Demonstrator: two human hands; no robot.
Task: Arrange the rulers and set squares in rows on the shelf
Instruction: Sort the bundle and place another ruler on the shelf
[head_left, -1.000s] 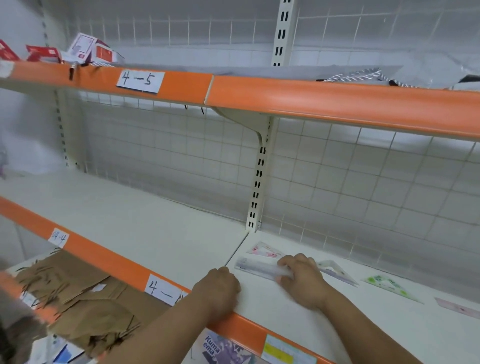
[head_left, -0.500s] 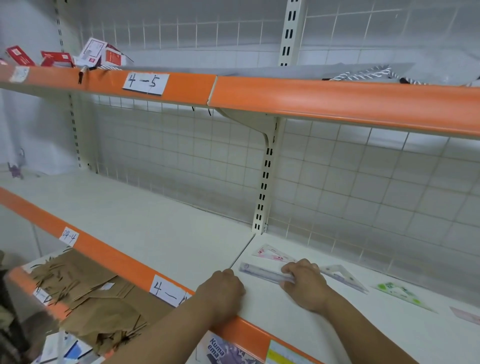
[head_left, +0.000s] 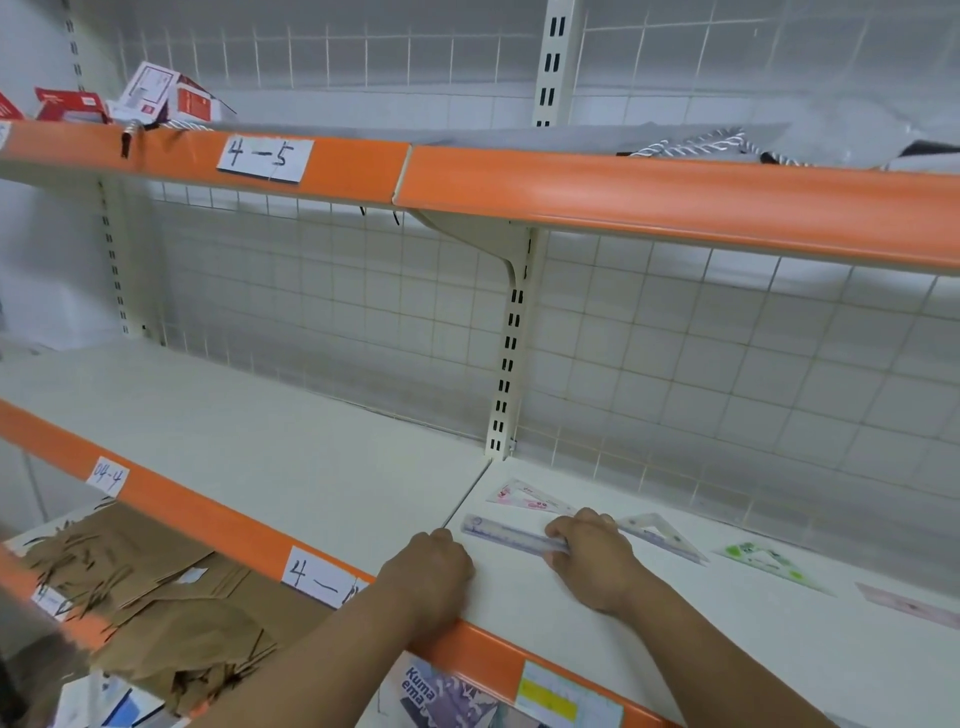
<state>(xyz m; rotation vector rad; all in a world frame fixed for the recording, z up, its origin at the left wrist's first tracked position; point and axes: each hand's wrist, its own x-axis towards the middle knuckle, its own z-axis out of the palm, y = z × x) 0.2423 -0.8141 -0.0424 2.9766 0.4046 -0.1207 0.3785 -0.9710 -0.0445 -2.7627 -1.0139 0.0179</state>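
Setting: a white shop shelf with an orange front strip and a wire grid back; brown paper bags lie on the tier below.
Task's things: all lie flat on the right-hand bay: a lilac ruler near the front, a pink set square behind it, a clear set square and a green set square further right, and a pink ruler at the far edge.
Right hand: fingers curled over the lilac ruler's right end, clamping it against the shelf.
Left hand: rests at the front edge with its fingers folded under; nothing shows in it.
Step, as I judge it: squaring the lilac ruler into a front row.
Risk, skew: held at one end only, the ruler may pivot, so its free left end swings out of line.
Risk, knock-on: the clear set square lies just beside the right hand's knuckles; a push rightward could nudge it crooked.
Risk, slide: thin plastic on smooth paint probably skates; a quick shove could send a piece against the grid or over the front lip.
Risk, seam: the ruler's left end lies near the joint between bays and might catch there.
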